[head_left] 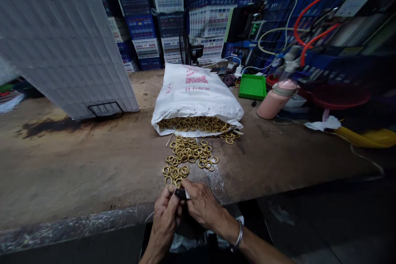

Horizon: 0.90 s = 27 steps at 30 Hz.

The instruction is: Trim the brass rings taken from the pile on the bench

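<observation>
At the table's front edge, my left hand (165, 210) and my right hand (202, 204) meet with fingers bent inward. Between them shows a small black piece with a whitish end (181, 194), gripped by my right hand. My left fingers are pinched close against it; what they hold is hidden. Just beyond my fingertips lie loose brass-coloured rings (188, 152), spread in a pile. They trail from the open mouth of a white woven sack (194, 95) with red print, which lies on its side with many more rings inside.
A grey ribbed panel (68, 41) stands at the left on the wooden table (93, 173). To the right are a pink bottle (275, 101), a green tray (253, 86), a red basin (340, 95) and red hoses (309, 6). Blue and white crates (142, 27) are stacked behind.
</observation>
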### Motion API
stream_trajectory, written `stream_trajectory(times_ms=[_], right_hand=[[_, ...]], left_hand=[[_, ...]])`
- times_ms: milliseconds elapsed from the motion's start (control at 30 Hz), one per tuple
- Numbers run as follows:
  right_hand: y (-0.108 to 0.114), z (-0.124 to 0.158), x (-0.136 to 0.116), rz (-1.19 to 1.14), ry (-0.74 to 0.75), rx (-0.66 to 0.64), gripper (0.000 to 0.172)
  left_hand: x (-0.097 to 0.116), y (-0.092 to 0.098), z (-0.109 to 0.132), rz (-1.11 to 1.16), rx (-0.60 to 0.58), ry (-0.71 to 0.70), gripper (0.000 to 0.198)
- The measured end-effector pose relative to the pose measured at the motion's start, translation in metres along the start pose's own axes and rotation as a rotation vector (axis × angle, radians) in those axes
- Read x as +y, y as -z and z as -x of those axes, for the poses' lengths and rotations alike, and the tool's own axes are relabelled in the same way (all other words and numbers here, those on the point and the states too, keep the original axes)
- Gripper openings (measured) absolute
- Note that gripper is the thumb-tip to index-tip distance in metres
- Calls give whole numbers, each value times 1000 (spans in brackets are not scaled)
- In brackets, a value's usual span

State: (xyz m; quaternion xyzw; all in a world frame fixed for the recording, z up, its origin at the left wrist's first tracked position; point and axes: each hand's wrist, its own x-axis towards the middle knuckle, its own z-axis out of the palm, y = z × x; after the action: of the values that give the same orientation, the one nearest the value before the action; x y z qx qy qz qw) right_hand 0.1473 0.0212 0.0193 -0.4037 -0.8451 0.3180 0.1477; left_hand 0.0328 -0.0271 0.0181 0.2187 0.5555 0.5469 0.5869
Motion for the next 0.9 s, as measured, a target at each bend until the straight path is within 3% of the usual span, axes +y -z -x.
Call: stream_trajectory(times_ms=[400,633,767,900], right_hand=[[0,-1,-2,28,-18,33,26],[9,1,-3,90,-21,-81,31],[10,5,3,129,-44,-62,30],[11,3,23,226,-163,77,30]], left_hand=[[-5,1,0,-142,23,-46,42],[-7,9,1,-275,-23,-275,30],[-7,5,8,-231,-43,-147,32],[-4,-4,21,-156,-106,54,32]])
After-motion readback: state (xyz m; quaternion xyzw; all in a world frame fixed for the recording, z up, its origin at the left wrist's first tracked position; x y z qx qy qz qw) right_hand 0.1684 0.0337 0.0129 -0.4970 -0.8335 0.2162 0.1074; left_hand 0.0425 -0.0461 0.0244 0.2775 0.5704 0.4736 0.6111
